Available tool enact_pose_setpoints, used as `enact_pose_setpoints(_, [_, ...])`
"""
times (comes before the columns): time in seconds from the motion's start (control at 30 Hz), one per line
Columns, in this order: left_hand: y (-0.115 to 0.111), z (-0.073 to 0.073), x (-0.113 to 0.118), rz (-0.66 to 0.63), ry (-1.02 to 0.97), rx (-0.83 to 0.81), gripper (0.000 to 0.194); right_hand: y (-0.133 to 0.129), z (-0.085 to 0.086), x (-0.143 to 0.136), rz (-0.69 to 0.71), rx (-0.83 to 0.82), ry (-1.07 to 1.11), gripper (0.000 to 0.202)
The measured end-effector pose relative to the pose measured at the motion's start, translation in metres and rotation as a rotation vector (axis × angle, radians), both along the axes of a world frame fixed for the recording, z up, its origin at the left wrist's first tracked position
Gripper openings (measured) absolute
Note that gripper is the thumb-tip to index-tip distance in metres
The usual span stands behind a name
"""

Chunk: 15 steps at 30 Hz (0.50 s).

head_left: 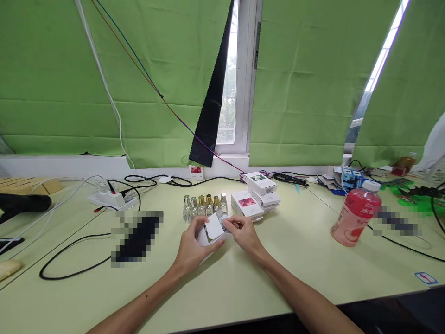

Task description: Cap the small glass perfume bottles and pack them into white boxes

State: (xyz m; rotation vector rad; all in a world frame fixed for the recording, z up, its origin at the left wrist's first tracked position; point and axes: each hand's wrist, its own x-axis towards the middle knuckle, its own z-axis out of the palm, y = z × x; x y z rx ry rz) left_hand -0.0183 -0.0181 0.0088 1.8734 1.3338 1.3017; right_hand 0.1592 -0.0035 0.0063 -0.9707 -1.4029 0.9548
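Head camera showed both hands meeting over a small white cardboard carton just above the pale green desk. Left hand cupped the box from below, fingers curled around it, while right hand pinched a flap at its open end. Judging by this, the carton was being opened or closed; any further move would call for a light, precise pinch on thin card. Just behind stood five glass perfume bottles with metallic caps, beside stacked printed boxes.
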Motion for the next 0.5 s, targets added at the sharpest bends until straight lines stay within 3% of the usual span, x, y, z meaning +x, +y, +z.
enact_pose_setpoints(0.23, [-0.0016, 0.0023, -0.0017, -0.04, -0.009, -0.001, 0.054, 0.0004, 0.0, 0.0008, 0.017, -0.027, 0.003, 0.032])
enact_pose_setpoints(0.5, [-0.0001, -0.002, -0.0059, -0.086, 0.031, -0.028, 0.056, 0.0023, -0.0023, 0.001, 0.054, -0.166, 0.029, 0.031])
